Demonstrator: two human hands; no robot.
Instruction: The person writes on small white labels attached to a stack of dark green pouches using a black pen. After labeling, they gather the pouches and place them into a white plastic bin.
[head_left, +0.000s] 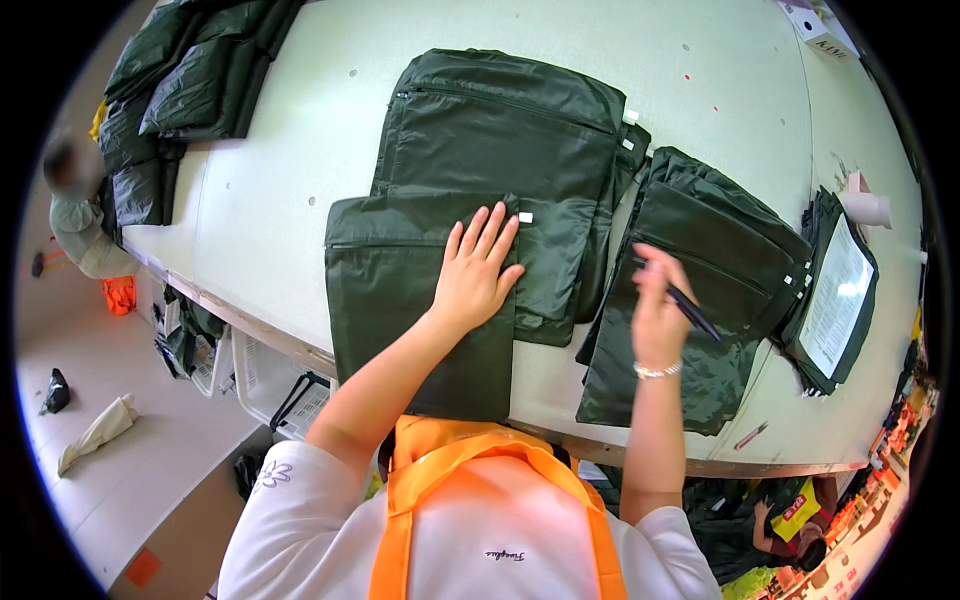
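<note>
A dark green fabric panel (415, 320) with a zipper line near its far edge lies at the table's front edge. My left hand (478, 272) rests flat on it, fingers spread, close to a small white label (526, 217). Under and beyond that panel is a larger pile of similar zippered dark green pieces (500, 130). My right hand (656, 300), slightly blurred, is closed round a black pen (696, 314) above another pile of green panels (690, 215). Whether the hand touches that pile, I cannot tell.
A printed sheet (838, 300) lies on dark fabric at the right, beside a pale roll (866, 208). Small snips (750, 436) lie near the front edge. Stacked dark bundles (200, 80) fill the far left, where another person (85, 220) is. White crates (270, 375) stand below.
</note>
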